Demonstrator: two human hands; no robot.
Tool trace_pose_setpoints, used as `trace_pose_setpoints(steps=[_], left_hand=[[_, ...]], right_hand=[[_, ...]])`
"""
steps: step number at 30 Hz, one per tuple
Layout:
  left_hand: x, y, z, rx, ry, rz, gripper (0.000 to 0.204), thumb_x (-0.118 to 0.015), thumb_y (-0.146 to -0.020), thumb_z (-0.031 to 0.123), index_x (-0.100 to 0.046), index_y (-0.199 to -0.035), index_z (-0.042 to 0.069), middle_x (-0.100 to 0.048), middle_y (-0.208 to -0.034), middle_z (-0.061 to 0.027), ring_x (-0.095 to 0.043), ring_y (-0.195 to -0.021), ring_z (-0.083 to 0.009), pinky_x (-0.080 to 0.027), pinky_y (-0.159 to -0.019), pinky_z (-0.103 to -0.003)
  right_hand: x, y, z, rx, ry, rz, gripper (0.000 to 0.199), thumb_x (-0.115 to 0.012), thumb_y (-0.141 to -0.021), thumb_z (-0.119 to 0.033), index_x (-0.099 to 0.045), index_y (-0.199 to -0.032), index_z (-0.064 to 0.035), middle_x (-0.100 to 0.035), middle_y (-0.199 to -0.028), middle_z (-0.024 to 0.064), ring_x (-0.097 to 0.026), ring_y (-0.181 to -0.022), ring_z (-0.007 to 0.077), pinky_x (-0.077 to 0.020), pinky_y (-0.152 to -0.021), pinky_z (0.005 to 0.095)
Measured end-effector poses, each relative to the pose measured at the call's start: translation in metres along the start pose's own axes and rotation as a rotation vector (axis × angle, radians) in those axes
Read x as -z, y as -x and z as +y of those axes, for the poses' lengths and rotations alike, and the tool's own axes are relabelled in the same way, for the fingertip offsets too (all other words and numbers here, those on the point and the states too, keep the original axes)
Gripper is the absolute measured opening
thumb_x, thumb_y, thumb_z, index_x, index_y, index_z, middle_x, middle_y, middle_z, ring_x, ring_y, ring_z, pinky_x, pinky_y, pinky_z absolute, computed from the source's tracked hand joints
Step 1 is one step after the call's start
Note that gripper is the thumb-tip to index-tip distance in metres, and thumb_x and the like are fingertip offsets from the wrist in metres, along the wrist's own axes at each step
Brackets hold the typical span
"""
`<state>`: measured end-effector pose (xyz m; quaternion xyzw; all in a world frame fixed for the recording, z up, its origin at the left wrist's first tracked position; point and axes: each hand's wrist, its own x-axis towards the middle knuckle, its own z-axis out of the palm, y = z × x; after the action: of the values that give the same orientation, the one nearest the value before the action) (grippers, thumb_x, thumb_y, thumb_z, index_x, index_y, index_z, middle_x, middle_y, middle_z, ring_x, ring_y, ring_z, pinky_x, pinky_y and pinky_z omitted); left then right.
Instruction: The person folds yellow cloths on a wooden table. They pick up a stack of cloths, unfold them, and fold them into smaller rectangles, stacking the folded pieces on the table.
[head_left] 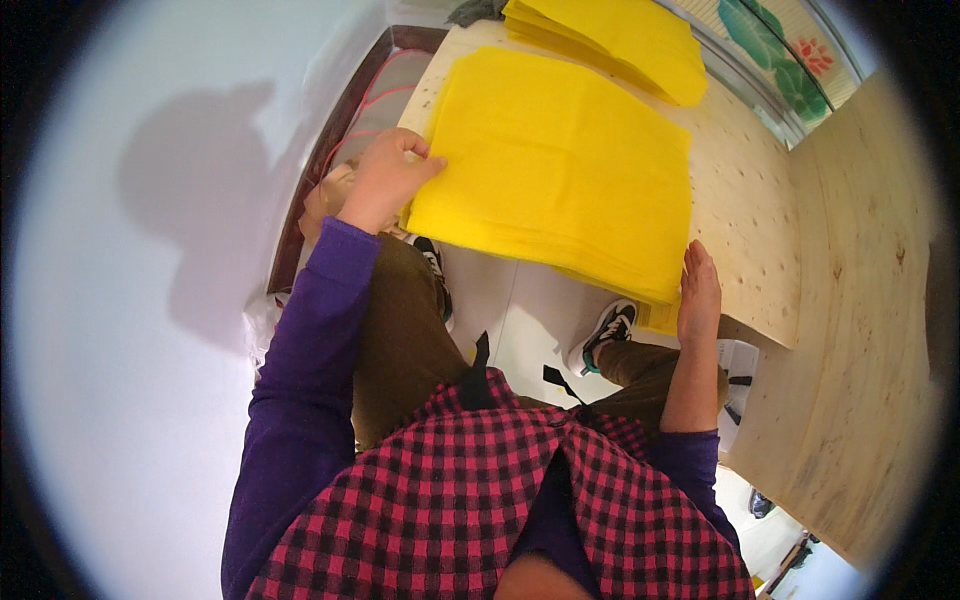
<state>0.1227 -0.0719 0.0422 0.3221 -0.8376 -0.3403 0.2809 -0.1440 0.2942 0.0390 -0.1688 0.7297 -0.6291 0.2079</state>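
A stack of yellow cloth sheets, felt-like and roughly rectangular, lies in front of me on a wooden board, its near edge hanging over the board's front. At the stack's left edge is my left hand, its fingers curled and the thumb and fingertips pinching at the cloth's border. My right hand is held upright along the near right corner, fingers straight and together, palm side against or very close to the layered edge. Several layers show along the near side.
Another folded yellow cloth pile lies farther back on the wooden board. A tall wooden panel stands at the right. On the left are a white wall and a grey item with pink lines. My shoes show below.
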Motion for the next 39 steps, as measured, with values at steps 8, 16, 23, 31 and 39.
trace_pose_setpoints(steps=[8,16,23,31,39], left_hand=[[0.007,0.000,0.020,0.393,0.605,-0.077,0.013,-0.067,-0.082,0.011,-0.059,-0.086,0.001,-0.061,-0.084,-0.0031,-0.058,-0.067,-0.0089,-0.047,-0.060,-0.023],[0.010,-0.010,0.013,0.391,0.553,-0.098,0.018,-0.066,-0.084,0.012,-0.059,-0.094,-0.001,-0.062,-0.083,-0.0042,-0.059,-0.071,-0.0112,-0.048,-0.065,-0.025],[0.012,-0.004,0.012,0.322,0.646,-0.060,0.034,-0.056,-0.095,0.025,-0.057,-0.117,0.000,-0.058,-0.112,-0.0067,-0.052,-0.107,-0.0145,-0.038,-0.096,-0.029],[-0.001,-0.028,0.012,0.349,0.954,-0.032,0.061,-0.034,-0.101,0.047,-0.035,-0.142,0.002,-0.043,-0.143,-0.0123,-0.039,-0.132,-0.0228,-0.027,-0.112,-0.037],[-0.008,-0.027,0.029,0.424,1.093,-0.249,0.067,-0.029,-0.101,0.051,-0.028,-0.146,0.002,-0.035,-0.148,-0.0122,-0.032,-0.137,-0.0226,-0.024,-0.112,-0.034]], right_hand=[[0.007,-0.001,0.007,0.009,0.032,-0.032,0.061,-0.035,-0.101,-0.041,-0.029,-0.145,0.0012,-0.030,-0.150,0.0154,-0.026,-0.141,0.0257,-0.0184,-0.115,0.0370],[0.003,0.003,0.006,-0.006,0.060,-0.019,0.063,-0.035,-0.101,-0.044,-0.028,-0.146,-0.0002,-0.029,-0.151,0.0149,-0.025,-0.141,0.0254,-0.0176,-0.115,0.0373],[0.001,0.005,0.000,0.001,0.058,-0.025,0.067,-0.035,-0.100,-0.048,-0.026,-0.146,0.0001,-0.026,-0.153,0.0149,-0.022,-0.143,0.0255,-0.0158,-0.115,0.0379],[-0.030,-0.018,-0.020,-0.074,-0.180,0.019,0.069,-0.029,-0.101,-0.050,-0.020,-0.148,-0.0001,-0.020,-0.155,0.0158,-0.018,-0.144,0.0252,-0.0135,-0.116,0.0352],[-0.023,-0.044,-0.025,-0.033,-0.116,-0.063,0.072,-0.024,-0.101,-0.053,-0.015,-0.149,-0.0008,-0.015,-0.156,0.0159,-0.017,-0.144,0.0260,-0.0148,-0.116,0.0363]])
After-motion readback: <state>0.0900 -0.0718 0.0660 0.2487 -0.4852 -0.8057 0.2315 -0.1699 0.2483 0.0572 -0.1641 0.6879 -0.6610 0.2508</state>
